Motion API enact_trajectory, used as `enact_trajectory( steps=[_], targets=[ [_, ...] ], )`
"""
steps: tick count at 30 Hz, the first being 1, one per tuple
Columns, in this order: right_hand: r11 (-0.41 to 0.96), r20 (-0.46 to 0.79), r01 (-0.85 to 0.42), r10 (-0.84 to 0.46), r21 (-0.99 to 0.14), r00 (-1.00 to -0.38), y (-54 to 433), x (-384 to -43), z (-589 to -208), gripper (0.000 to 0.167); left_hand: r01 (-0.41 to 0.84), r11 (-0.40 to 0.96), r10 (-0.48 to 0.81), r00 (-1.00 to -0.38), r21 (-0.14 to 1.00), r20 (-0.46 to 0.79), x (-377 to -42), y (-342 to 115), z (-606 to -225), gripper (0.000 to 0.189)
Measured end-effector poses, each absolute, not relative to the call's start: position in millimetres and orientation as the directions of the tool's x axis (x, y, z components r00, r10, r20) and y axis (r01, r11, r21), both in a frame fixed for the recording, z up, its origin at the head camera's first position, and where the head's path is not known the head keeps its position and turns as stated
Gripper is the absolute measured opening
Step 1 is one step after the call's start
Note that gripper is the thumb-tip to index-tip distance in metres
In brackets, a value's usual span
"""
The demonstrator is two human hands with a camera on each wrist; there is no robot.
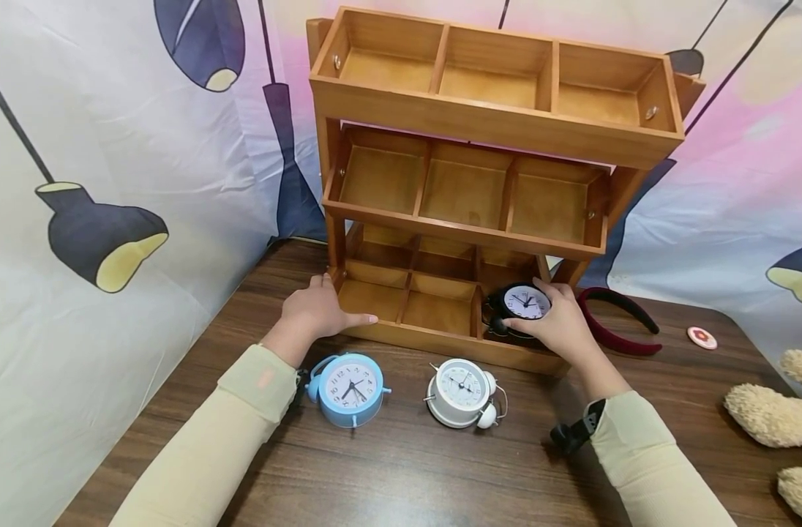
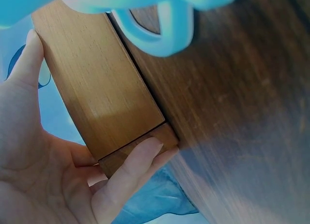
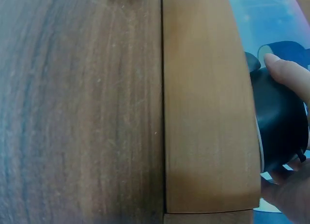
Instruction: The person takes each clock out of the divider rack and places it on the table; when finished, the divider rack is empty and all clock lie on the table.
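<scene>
A black alarm clock [image 1: 526, 301] lies face up in the right front compartment of the wooden shelf's bottom tier. My right hand [image 1: 562, 322] grips it, thumb at its near edge and fingers around the far side. In the right wrist view, the clock's dark body [image 3: 281, 120] shows just past the shelf's front board [image 3: 208, 103]. My left hand [image 1: 313, 311] holds the left corner of the bottom tier [image 1: 375, 301], its thumb along the front rim. A blue alarm clock [image 1: 350, 388] and a white alarm clock [image 1: 462, 391] lie face up on the table before the shelf.
The wooden shelf's top tier [image 1: 493, 110] and middle tier [image 1: 467, 216] rise over the bottom one. A dark red headband [image 1: 615, 344], a round flower badge [image 1: 702, 337] and a plush toy [image 1: 770, 415] are at the right. Printed cloth [image 1: 111, 132] hangs behind the table.
</scene>
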State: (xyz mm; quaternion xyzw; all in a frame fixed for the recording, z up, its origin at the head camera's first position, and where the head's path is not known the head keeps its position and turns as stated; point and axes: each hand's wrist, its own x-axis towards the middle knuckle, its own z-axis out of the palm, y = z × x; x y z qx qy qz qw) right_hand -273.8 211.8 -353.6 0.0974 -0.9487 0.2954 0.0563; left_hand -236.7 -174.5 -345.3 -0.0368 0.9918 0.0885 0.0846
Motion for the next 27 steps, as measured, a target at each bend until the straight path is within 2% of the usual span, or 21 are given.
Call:
enact_trajectory(
  steps=[12, 19, 27],
  targets=[
    [0.755, 0.140, -0.151, -0.079, -0.639, -0.987, 216.4, -255.8, -341.0, 0.104, -0.087, 0.980, -0.055, -0.983, 0.178, -0.176, -236.1, -173.6, -344.3, 0.130],
    [0.738, 0.202, -0.183, -0.064, -0.649, -0.977, 220.6, -236.8, -339.7, 0.095, -0.085, 0.981, -0.053, -0.982, 0.176, -0.181, -236.2, -173.1, -346.5, 0.130],
    [0.744, 0.254, -0.278, -0.150, -0.607, -0.955, 232.1, -212.6, -343.2, 0.088, -0.090, 0.978, -0.056, -0.982, 0.188, -0.182, -239.5, -175.1, -346.0, 0.132]
  ],
)
